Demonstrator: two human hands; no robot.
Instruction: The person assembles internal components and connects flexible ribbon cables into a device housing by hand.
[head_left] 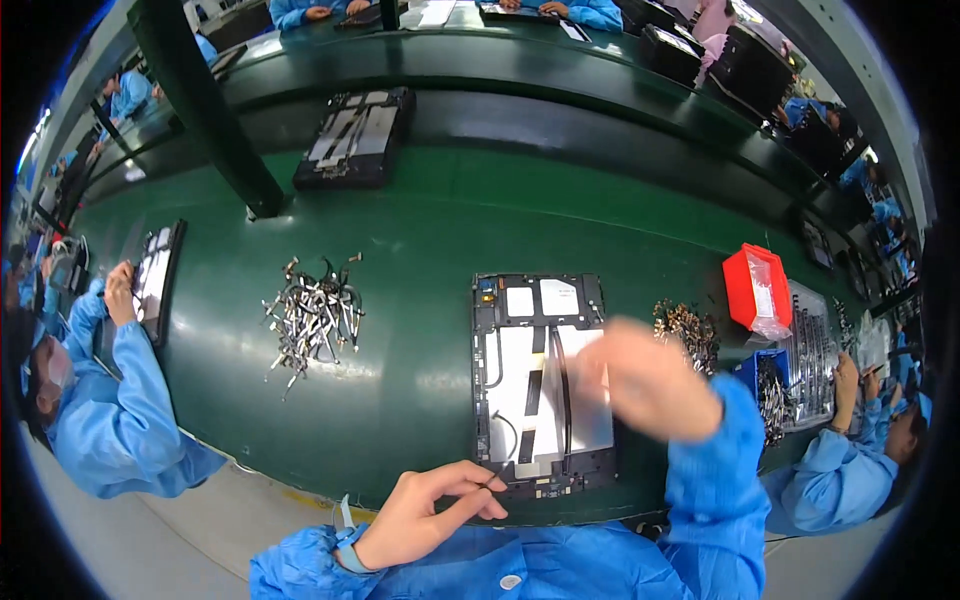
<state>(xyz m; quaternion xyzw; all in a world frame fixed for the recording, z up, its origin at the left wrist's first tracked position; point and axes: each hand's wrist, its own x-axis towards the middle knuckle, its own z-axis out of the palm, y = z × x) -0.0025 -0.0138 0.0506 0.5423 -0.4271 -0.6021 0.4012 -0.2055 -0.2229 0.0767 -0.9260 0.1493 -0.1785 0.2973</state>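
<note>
— How far has the person got?
— Partway, I'd judge. The flat, black-framed electronic unit with silver metal panels (548,420) lies open on the green table (420,240), right in front of them. A flat black ribbon strip (534,395) runs down its middle, seemingly in place.
— And what's left?
— Probably the wiring. A thin, curved black cable (514,428) arcs loosely over the silver at the lower left.
— Are the hands on it?
— The left hand (425,510) is at the unit's lower left corner, thumb and forefinger nearly together; I can't tell whether they pinch anything. The right hand (650,380) is a blur over the right edge, so its grip can't be read.
— Those heaps?
— Tangled black-and-silver cables (313,318) to the left, small copper-coloured parts (685,335) to the right, both apart from the unit.
</note>
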